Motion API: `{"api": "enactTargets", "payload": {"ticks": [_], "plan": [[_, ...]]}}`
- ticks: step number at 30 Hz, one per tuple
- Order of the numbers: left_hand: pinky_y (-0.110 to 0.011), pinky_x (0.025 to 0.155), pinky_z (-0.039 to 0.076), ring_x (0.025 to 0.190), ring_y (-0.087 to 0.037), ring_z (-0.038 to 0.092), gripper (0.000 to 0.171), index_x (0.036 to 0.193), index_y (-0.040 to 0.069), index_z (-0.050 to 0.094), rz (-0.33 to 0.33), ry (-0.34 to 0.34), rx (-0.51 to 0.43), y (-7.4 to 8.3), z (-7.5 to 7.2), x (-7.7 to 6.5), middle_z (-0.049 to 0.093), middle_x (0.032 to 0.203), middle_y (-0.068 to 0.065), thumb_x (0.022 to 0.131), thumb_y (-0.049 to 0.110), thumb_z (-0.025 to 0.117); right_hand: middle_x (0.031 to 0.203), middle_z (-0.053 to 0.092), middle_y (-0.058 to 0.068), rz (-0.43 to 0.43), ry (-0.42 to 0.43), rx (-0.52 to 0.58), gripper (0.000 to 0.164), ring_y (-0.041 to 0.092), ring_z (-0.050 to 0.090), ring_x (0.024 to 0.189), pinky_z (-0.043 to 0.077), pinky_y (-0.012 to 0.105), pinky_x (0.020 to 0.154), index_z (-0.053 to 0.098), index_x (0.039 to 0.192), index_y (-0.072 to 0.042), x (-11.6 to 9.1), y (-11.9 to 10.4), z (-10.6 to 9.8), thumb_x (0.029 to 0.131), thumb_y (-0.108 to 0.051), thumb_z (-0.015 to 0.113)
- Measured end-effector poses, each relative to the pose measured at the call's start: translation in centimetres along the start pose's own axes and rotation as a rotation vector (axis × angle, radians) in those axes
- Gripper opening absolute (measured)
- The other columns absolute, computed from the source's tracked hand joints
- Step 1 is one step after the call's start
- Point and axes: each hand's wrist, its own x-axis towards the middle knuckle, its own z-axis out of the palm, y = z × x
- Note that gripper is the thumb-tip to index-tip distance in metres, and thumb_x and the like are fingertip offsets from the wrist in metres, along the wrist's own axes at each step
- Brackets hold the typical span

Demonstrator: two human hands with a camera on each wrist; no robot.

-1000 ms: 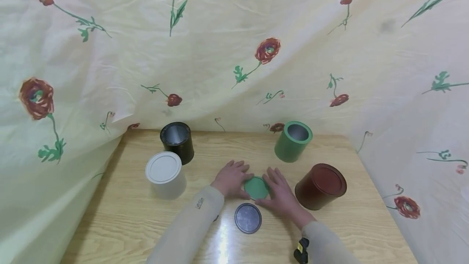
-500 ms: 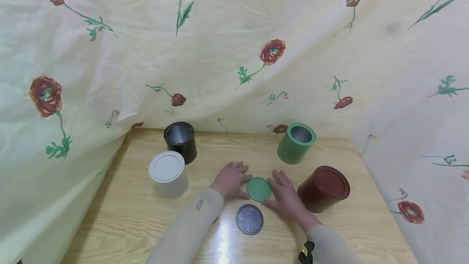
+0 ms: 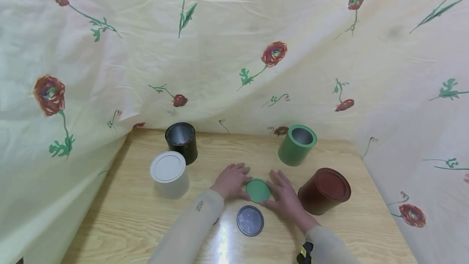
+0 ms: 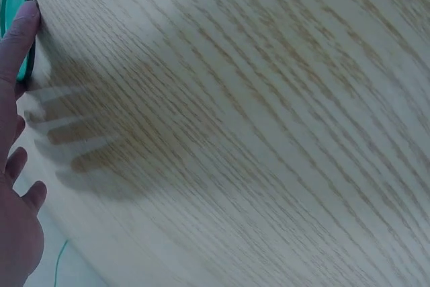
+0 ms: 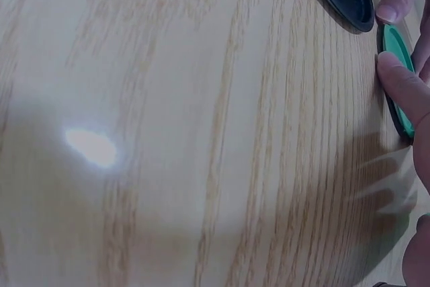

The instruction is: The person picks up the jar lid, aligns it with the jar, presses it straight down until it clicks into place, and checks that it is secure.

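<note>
Bracketing a green lid (image 3: 258,190) that lies flat on a pale wooden table (image 3: 272,245), a person's two bare hands stay almost where they were a second ago. The left hand (image 3: 230,181) is on the lid's left, the right hand (image 3: 283,196) on its right; the fingers of both are spread and only slightly bent, gripping nothing. From the right wrist, the right thumb (image 5: 400,78) shows against the rim and the left thumb (image 5: 396,1) at the lid's near side; how firmly they press, I cannot tell. One slight change: the right hand sits a touch farther out, baring a little more green. I take this to mean that the work still centres on this lid, touched or steadied rather than lifted.

Just beside the green lid, on the person's side, lies a dark lid (image 3: 250,221). To the green lid's right, past the right hand, stands a covered dark red can (image 3: 324,192); beyond it and rightward, an open green can (image 3: 293,150). Well to its left stand a covered white can (image 3: 169,174) and, farther back, an open black can (image 3: 187,152). Flowered cloth (image 3: 220,64) hangs behind.
</note>
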Motion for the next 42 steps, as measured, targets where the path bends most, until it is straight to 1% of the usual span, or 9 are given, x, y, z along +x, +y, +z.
{"api": "enactTargets", "payload": {"ticks": [8, 12, 15, 20, 23, 27, 29, 36, 42], "plan": [[-0.049, 0.13, 0.029, 0.156, -0.027, 0.039, 0.078, 0.146, 0.028, 0.067, 0.026, 0.044, 0.005, -0.4, -0.3, -0.4, 0.05, 0.164, -0.002, 0.082, 0.069, 0.082, 0.172, 0.035, 0.017, -0.023, 0.017, -0.009, 0.077, 0.046, 0.019, 0.162, 0.03, 0.072, 0.121, 0.065, 0.145, -0.001, 0.1, -0.1, -0.2, 0.085, -0.041, 0.092], [-0.049, 0.129, 0.03, 0.156, -0.029, 0.04, 0.076, 0.146, 0.026, 0.067, 0.044, 0.074, 0.005, -0.4, -1.2, -0.7, 0.051, 0.163, -0.004, 0.083, 0.066, 0.082, 0.173, 0.033, 0.016, -0.035, 0.039, 0.002, 0.08, 0.045, 0.017, 0.162, 0.029, 0.072, 0.122, 0.063, 0.147, -0.001, 0.3, -0.3, -0.6, 0.084, -0.042, 0.092], [-0.049, 0.129, 0.03, 0.156, -0.029, 0.04, 0.075, 0.147, 0.024, 0.067, 0.054, 0.083, 0.001, -0.4, -2.1, -0.9, 0.051, 0.163, -0.005, 0.085, 0.064, 0.082, 0.173, 0.033, 0.017, -0.05, 0.057, 0.009, 0.081, 0.045, 0.017, 0.162, 0.029, 0.073, 0.121, 0.064, 0.146, -0.001, 0.5, -0.4, -1.0, 0.083, -0.043, 0.092], [-0.05, 0.129, 0.03, 0.157, -0.029, 0.037, 0.078, 0.149, 0.023, 0.064, 0.06, 0.074, 0.018, -0.5, -3.1, -1.1, 0.048, 0.165, -0.005, 0.085, 0.066, 0.08, 0.172, 0.032, 0.02, -0.067, 0.073, 0.003, 0.084, 0.046, 0.019, 0.161, 0.03, 0.073, 0.12, 0.061, 0.149, 0.0, 0.8, -0.6, -1.5, 0.083, -0.041, 0.093], [-0.049, 0.13, 0.029, 0.158, -0.029, 0.035, 0.081, 0.151, 0.022, 0.063, 0.05, 0.065, 0.023, -0.6, -4.0, -1.1, 0.046, 0.167, -0.005, 0.085, 0.067, 0.08, 0.172, 0.032, 0.02, -0.082, 0.077, -0.005, 0.084, 0.047, 0.019, 0.161, 0.031, 0.072, 0.121, 0.06, 0.15, 0.0, 1.1, -0.8, -1.9, 0.083, -0.038, 0.093], [-0.046, 0.131, 0.027, 0.159, -0.028, 0.035, 0.083, 0.151, 0.023, 0.062, 0.033, 0.061, 0.017, -0.7, -4.9, -1.1, 0.046, 0.167, -0.003, 0.083, 0.066, 0.082, 0.171, 0.033, 0.022, -0.122, 0.103, -0.025, 0.081, 0.049, 0.023, 0.159, 0.032, 0.071, 0.121, 0.063, 0.146, 0.002, 1.7, -1.1, -2.4, 0.081, -0.035, 0.095], [-0.045, 0.131, 0.027, 0.159, -0.028, 0.035, 0.083, 0.151, 0.023, 0.062, 0.037, 0.07, 0.013, -0.9, -5.1, -1.1, 0.046, 0.167, -0.004, 0.083, 0.065, 0.082, 0.171, 0.034, 0.022, -0.14, 0.122, -0.037, 0.081, 0.05, 0.025, 0.158, 0.033, 0.071, 0.12, 0.065, 0.144, 0.003, 1.9, -1.2, -2.6, 0.079, -0.034, 0.097], [-0.047, 0.128, 0.034, 0.155, -0.031, 0.042, 0.078, 0.147, 0.022, 0.067, 0.069, 0.146, 0.037, -1.3, -5.8, -0.8, 0.051, 0.163, -0.007, 0.083, 0.066, 0.082, 0.166, 0.041, 0.026, -0.209, 0.187, -0.056, 0.078, 0.053, 0.03, 0.154, 0.034, 0.072, 0.119, 0.07, 0.137, 0.003, 2.6, -1.3, -3.6, 0.073, -0.029, 0.1], [-0.046, 0.129, 0.032, 0.156, -0.03, 0.041, 0.077, 0.147, 0.021, 0.067, 0.054, 0.138, 0.034, -1.2, -7.5, -1.1, 0.05, 0.164, -0.007, 0.084, 0.064, 0.082, 0.166, 0.04, 0.026, -0.213, 0.175, -0.058, 0.075, 0.053, 0.03, 0.155, 0.036, 0.071, 0.118, 0.07, 0.137, 0.001, 3.3, -1.9, -4.7, 0.075, -0.03, 0.099]]}}
